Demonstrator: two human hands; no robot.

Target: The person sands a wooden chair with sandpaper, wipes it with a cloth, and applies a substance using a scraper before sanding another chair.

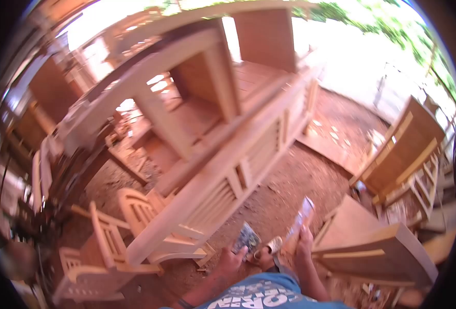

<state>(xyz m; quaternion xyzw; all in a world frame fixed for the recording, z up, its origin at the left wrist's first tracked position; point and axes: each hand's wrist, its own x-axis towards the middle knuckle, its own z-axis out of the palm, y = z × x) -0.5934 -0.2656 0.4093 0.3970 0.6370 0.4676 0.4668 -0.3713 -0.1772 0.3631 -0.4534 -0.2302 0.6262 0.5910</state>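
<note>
At the lower middle of the frame, my left hand (232, 259) is closing around a small dark packet (248, 238) while my right hand (304, 241) is gripping a clear plastic container (304, 210). Keeping both close and steady seems wise.

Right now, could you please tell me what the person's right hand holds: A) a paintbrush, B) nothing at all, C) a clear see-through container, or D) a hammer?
C: the right hand grips a clear container by its lower end, while the left hand holds a small dark packet.
</note>
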